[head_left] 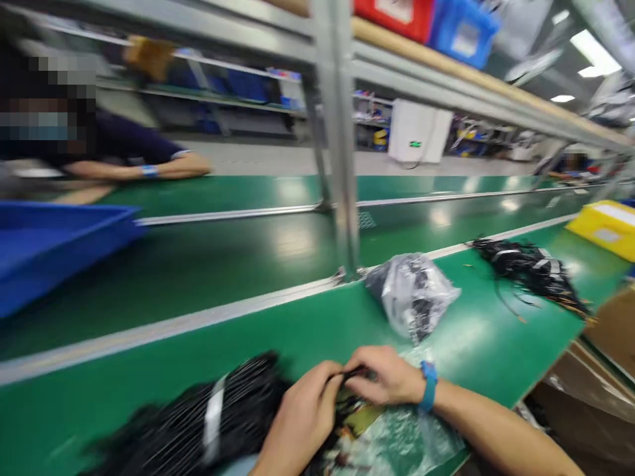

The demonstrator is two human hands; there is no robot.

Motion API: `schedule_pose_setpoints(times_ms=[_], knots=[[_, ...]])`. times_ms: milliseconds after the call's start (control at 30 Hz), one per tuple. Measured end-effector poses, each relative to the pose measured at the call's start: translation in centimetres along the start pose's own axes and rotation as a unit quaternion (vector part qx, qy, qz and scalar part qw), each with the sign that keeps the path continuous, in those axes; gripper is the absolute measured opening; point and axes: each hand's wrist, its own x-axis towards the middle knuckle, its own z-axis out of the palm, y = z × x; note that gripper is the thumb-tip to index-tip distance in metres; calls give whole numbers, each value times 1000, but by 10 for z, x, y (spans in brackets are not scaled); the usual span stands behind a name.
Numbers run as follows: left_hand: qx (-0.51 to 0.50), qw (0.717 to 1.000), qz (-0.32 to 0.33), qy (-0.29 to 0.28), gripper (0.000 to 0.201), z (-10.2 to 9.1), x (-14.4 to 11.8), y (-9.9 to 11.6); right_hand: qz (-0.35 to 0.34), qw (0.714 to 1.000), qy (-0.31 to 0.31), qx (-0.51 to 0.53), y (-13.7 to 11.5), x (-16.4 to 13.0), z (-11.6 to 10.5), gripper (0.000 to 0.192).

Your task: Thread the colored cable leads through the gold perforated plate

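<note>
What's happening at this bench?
A person's left hand and right hand meet low over the green bench, pinching something thin and dark, too blurred to name. A white-banded black bundle lies beside the left hand; clear plastic lies below the right. Beyond the hands sits a bagged dark item, with another black bundle farther right.

A blue tray (59,264) lies left, a yellow box (602,228) right, a red bin (419,20) overhead.
</note>
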Motion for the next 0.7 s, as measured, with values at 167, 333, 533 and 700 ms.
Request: schedule_pose_setpoints(times_ms=[167, 333, 533, 700], knots=[[17, 998, -47, -26, 17, -1, -3, 8, -19, 998, 11, 63, 0, -5, -6, 13], [11, 998, -56, -39, 15, -1, -8, 13, -21, 998, 0, 67, -2, -8, -6, 10], [23, 997, -58, -36, 17, 0, -5, 8, -25, 997, 2, 73, 3, -4, -6, 11], [32, 999, -22, -17, 24, -3, -7, 7, -17, 999, 9, 26, -4, -2, 2, 10]])
